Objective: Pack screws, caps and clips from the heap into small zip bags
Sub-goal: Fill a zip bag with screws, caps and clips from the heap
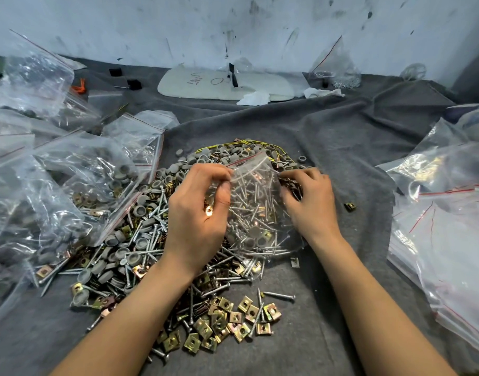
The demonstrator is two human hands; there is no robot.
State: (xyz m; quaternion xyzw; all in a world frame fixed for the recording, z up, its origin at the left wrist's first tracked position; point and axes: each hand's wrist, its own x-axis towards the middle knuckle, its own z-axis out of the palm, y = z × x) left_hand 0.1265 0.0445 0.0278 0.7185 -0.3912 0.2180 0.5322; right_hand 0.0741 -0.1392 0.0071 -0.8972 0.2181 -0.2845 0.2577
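A heap (151, 240) of silver screws, grey caps and brass clips covers the middle of the grey cloth. Above it I hold a small clear zip bag (256, 202) with a red zip line; screws, a few caps and clips show through it. My left hand (197, 210) pinches the bag's left upper edge between thumb and fingers, and a brass clip glints inside the curled fingers. My right hand (309, 199) is at the bag's right edge, its fingers curled over brass clips. What the fingertips grip is hidden. A cluster of brass clips (227, 324) lies nearest me.
Filled zip bags (78, 183) are piled on the left. A stack of flat empty zip bags (447, 234) lies on the right. A white foam board (224, 82), tissue and another bag sit at the back by the wall. A lone clip (350, 206) lies right of the heap.
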